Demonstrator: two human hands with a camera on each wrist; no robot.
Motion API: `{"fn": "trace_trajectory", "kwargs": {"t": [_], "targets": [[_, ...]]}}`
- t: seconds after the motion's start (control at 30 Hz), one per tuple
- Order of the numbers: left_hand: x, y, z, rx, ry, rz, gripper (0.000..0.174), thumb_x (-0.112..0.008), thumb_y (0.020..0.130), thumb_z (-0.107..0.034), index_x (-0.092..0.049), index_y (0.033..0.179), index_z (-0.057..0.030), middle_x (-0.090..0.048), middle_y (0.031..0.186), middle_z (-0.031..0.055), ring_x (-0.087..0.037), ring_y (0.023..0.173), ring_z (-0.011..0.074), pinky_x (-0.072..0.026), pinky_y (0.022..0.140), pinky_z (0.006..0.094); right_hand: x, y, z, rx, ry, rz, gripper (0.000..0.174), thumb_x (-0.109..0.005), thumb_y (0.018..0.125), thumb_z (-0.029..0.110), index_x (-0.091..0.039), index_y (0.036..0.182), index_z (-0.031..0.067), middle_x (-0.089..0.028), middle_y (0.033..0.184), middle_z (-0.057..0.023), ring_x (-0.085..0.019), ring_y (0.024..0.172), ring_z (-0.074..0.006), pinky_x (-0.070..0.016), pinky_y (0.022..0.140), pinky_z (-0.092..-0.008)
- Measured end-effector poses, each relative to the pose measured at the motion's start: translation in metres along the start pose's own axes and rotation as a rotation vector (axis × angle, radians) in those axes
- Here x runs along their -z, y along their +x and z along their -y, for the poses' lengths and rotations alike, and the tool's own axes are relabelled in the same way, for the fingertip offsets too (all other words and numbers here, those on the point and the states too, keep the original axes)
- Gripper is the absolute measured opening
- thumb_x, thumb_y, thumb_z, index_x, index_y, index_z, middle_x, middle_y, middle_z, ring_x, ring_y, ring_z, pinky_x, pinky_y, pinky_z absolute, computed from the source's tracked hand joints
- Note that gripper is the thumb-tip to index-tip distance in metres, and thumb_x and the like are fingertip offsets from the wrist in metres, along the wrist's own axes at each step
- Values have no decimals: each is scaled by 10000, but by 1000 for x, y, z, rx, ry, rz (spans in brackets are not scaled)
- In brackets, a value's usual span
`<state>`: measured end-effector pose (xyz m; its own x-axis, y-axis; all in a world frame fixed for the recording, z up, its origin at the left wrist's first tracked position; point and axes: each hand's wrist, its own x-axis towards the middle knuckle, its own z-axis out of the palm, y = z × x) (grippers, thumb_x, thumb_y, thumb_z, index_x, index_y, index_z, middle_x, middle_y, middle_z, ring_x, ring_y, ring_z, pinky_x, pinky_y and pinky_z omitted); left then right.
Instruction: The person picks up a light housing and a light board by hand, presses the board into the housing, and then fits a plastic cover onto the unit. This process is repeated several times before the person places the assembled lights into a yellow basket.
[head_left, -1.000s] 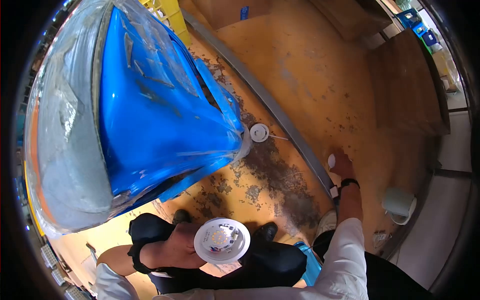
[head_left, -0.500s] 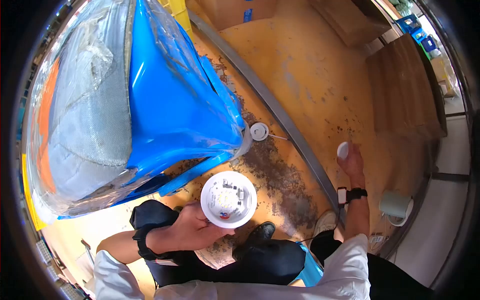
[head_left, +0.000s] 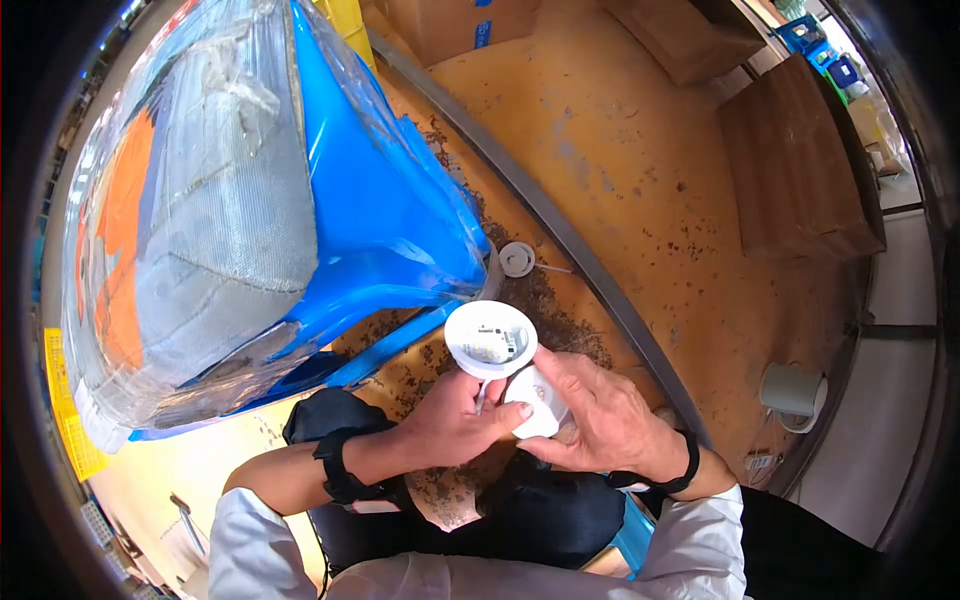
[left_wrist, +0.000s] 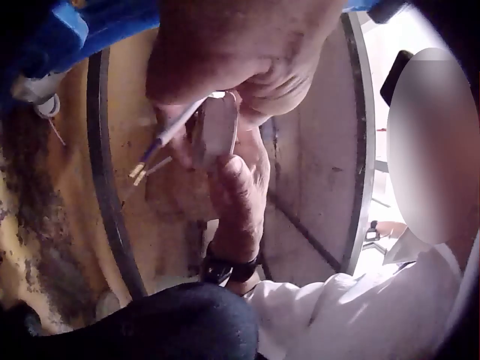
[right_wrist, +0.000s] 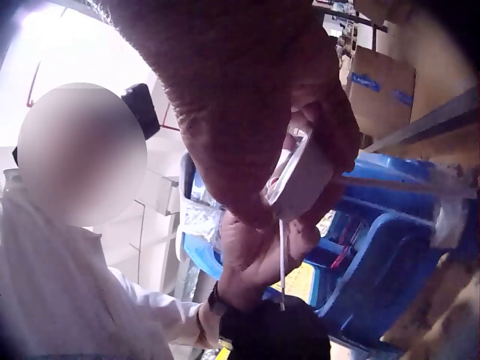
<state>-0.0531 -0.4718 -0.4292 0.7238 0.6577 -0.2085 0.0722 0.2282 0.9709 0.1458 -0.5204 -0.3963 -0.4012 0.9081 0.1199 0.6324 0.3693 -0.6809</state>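
In the head view, my left hand (head_left: 450,425) holds a white round LED light (head_left: 490,345) by its underside. Its face is uncovered, showing small yellow LEDs and a circuit board inside the rim. Right beside it, my right hand (head_left: 610,415) grips a white domed cover (head_left: 538,405) between thumb and fingers. The left thumb lies against the cover's edge, so both hands meet there. A white cable (left_wrist: 169,127) with bare copper ends hangs under the hands in the left wrist view. The right wrist view shows the cover's pale side (right_wrist: 307,184) between the fingers.
A large blue plastic piece (head_left: 370,220) with a grey padded part, wrapped in clear film, stands at the left. Across the worn floor runs a metal rail (head_left: 565,230). Near it lies another small white round part (head_left: 517,260). Cardboard boxes (head_left: 800,165) and a pale cylinder (head_left: 790,390) are at right.
My right hand has come in from the far right with the white cover to the light. My left hand has raised the light forward and to the right.
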Motion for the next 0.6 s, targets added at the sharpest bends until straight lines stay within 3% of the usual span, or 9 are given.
{"fn": "trace_trajectory", "kwargs": {"t": [0.07, 0.13, 0.17, 0.2, 0.27, 0.33, 0.43, 0.53, 0.6], "targets": [[6, -7, -2, 104, -122, -23, 324, -634, 827, -142, -494, 1093, -21, -486, 821, -7, -438, 735, 76, -399, 654, 251, -5, 1, 3, 1, 74, 3, 855, -769, 677, 261, -327, 1351, -25, -555, 1048, -222, -610, 833, -351, -531, 695, -388], [13, -12, -1, 22, 28, -27, 270, -648, 811, -152, -516, 1016, -38, -458, 770, -20, -410, 697, 85, -374, 616, 263, -2, 6, 6, 3, 137, -39, 850, -772, 683, 254, -332, 1365, 0, -553, 1107, -220, -613, 817, -298, -530, 682, -345], [12, -16, 5, 70, -68, -61, 210, -659, 800, -178, -493, 839, -56, -422, 711, -18, -401, 686, 91, -363, 607, 262, 7, 7, 4, -137, 306, 53, 845, -771, 687, 241, -331, 1375, 20, -556, 1132, -196, -608, 823, -252, -523, 692, -320], [15, -20, 1, 72, -63, -62, 210, -659, 800, -178, -493, 839, -56, -422, 711, -18, -401, 686, 91, -363, 607, 262, 19, 6, -4, -274, 469, 140, 842, -770, 691, 227, -331, 1384, 41, -560, 1158, -173, -603, 830, -206, -516, 702, -295], [24, -28, -10, 98, 109, -27, 289, -672, 790, -189, -418, 716, -72, -416, 682, -4, -397, 663, 94, -361, 596, 263, 5, 1, -52, -423, 733, 19, 688, -704, 770, 189, -382, 1363, 61, -588, 1128, -88, -558, 884, -118, -496, 725, -279], [24, -30, -11, 78, 99, -58, 379, -691, 773, -196, -349, 655, -83, -411, 661, 1, -400, 644, 98, -366, 586, 264, -28, 8, -109, -448, 409, -14, 471, -645, 831, 159, -488, 1249, 8, -604, 1088, -94, -586, 879, -144, -484, 757, -281], [28, -37, -10, 115, 63, -42, 340, -716, 755, -205, -413, 681, -70, -439, 675, -10, -420, 634, 95, -369, 561, 257, -92, 23, -177, -268, -17, -50, 578, -689, 771, 188, -460, 1272, 14, -572, 1123, -197, -584, 982, -302, -474, 831, -382], [28, -42, -9, 101, 45, -70, 237, -721, 754, -192, -540, 787, -42, -474, 696, -10, -431, 630, 94, -378, 563, 249, -150, 39, -237, -292, -349, -82, 715, -729, 706, 231, -410, 1313, 28, -535, 1160, -236, -502, 1100, -369, -425, 915, -436], [30, -44, -16, 126, 96, -61, 290, -727, 749, -181, -606, 960, -24, -548, 784, 18, -487, 669, 106, -421, 619, 257, -162, 58, -250, -338, -431, -55, 766, -742, 680, 249, -389, 1325, 35, -505, 1197, -237, -476, 1130, -370, -408, 939, -436]]}}
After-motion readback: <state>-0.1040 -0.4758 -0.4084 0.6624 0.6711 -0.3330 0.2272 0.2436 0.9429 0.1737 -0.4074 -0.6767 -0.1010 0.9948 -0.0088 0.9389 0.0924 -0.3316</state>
